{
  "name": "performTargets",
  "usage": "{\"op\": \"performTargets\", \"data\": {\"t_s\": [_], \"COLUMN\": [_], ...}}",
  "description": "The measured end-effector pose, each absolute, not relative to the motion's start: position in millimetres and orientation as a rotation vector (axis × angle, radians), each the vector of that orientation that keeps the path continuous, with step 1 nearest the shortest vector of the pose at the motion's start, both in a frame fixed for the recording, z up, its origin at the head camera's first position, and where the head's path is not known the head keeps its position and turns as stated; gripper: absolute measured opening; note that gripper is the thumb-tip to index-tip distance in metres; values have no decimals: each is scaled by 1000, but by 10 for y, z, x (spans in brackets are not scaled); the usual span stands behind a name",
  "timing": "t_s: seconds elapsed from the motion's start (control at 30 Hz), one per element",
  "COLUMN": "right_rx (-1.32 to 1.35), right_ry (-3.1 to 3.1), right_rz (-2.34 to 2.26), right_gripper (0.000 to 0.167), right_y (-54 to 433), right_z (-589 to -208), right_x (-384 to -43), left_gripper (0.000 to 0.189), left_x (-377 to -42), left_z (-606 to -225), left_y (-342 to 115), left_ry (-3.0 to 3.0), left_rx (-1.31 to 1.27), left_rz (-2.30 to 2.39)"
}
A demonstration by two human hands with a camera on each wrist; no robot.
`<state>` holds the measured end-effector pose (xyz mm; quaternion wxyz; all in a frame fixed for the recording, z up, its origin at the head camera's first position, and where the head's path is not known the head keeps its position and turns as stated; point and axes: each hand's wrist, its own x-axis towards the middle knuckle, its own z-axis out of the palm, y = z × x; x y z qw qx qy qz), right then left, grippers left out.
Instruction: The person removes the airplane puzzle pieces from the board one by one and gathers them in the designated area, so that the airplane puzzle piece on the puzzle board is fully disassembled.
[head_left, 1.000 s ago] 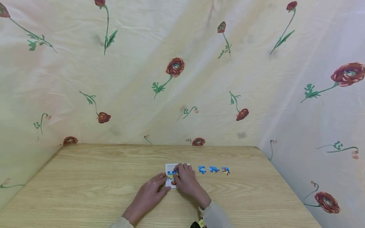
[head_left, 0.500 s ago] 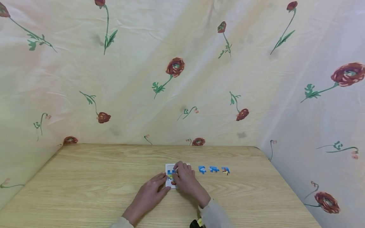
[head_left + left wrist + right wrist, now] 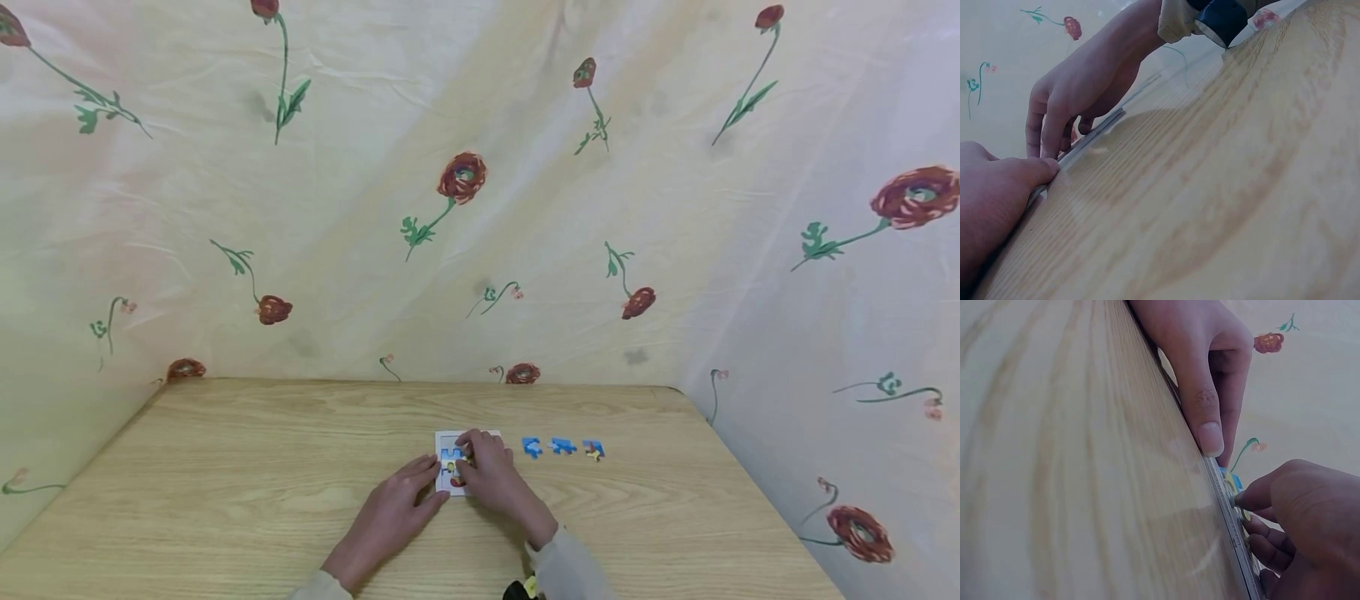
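A small white-framed jigsaw tray [image 3: 468, 492] lies flat on the table, with blue, yellow and red pieces in its left part. My left hand [image 3: 401, 500] holds its near-left corner, thumb along the front edge and fingers at the left side. Over the tray is my right hand [image 3: 491, 475], its fingers bent and its thumb toward the fingertips. A blue and yellow puzzle piece [image 3: 1235, 481] shows at these fingertips in the right wrist view; the hand covers most of it. The left wrist view shows the right hand [image 3: 1088, 84] reaching down onto the thin tray.
To the right of the tray lie three loose blue puzzle pieces, a left one [image 3: 532, 447], a middle one [image 3: 562, 447] and a right one [image 3: 593, 450] with red and yellow. A dark device [image 3: 517, 590] sits at the right sleeve. Flowered cloth [image 3: 337, 250] hangs behind the table.
The right fingers and thumb shift slightly over the tray, and the blue and yellow area beside them looks different. The left hand and the loose pieces stay put.
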<state>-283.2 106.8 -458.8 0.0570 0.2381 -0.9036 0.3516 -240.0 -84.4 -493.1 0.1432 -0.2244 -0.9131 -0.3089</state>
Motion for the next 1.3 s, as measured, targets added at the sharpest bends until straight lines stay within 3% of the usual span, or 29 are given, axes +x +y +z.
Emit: {"op": "performTargets", "data": {"t_s": [1.3], "right_rx": [799], "right_ry": [-2651], "right_rz": [1324], "right_gripper": [15], "right_y": [1169], "right_z": [-4588], "right_x": [-2856], "left_gripper": [50], "left_x": [-2384], "left_z": [-4918], "left_y": [-827], "left_ry": [-2642], "left_rx": [-627], "left_rz": [-875]}}
